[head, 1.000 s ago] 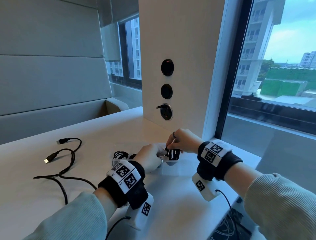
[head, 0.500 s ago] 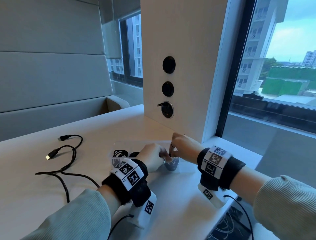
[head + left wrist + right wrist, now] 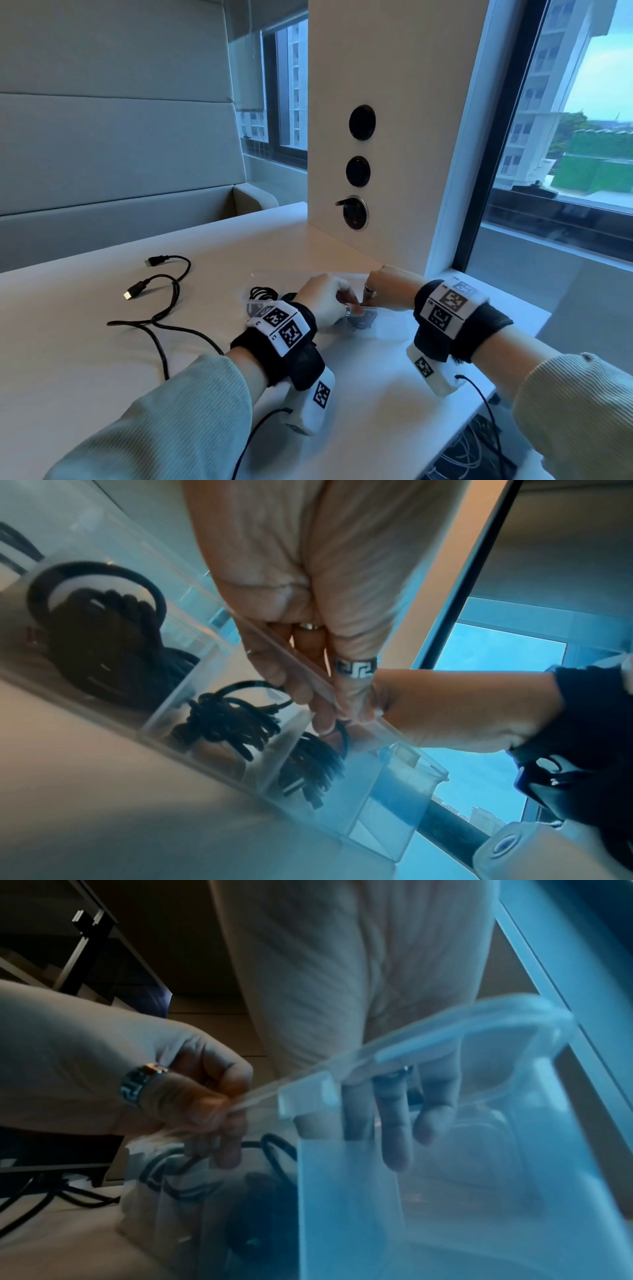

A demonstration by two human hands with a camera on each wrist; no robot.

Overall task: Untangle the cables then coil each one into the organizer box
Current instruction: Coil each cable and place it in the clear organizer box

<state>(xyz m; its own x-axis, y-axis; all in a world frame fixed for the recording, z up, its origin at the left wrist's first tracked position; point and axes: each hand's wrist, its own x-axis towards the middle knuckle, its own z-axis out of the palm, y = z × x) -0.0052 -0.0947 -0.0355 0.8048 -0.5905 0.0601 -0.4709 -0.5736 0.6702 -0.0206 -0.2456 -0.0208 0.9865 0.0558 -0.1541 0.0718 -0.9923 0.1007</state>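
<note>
A clear organizer box (image 3: 388,330) stands on the white table before the pillar. Its left compartments hold two coiled black cables (image 3: 95,631) (image 3: 226,721). A third coil (image 3: 311,769) lies in the following compartment, dark through the wall (image 3: 359,322). My left hand (image 3: 352,306) reaches over the rim, fingers curled down onto that coil's top loop (image 3: 318,712). My right hand (image 3: 371,298) is close beside it, its straight fingers (image 3: 394,1137) dipped into the box behind the clear wall (image 3: 377,1218). A loose black cable (image 3: 161,318) with two plugs sprawls on the table to the left.
A white pillar with three round sockets (image 3: 356,214) rises just behind the box. A large window lies to the right, where the table (image 3: 85,359) ends. Thin leads from the wrist cameras (image 3: 479,404) hang near the front edge.
Both hands have sunk from above the rim into the box, taking the black coil down into its compartment. The loose cable has not moved.
</note>
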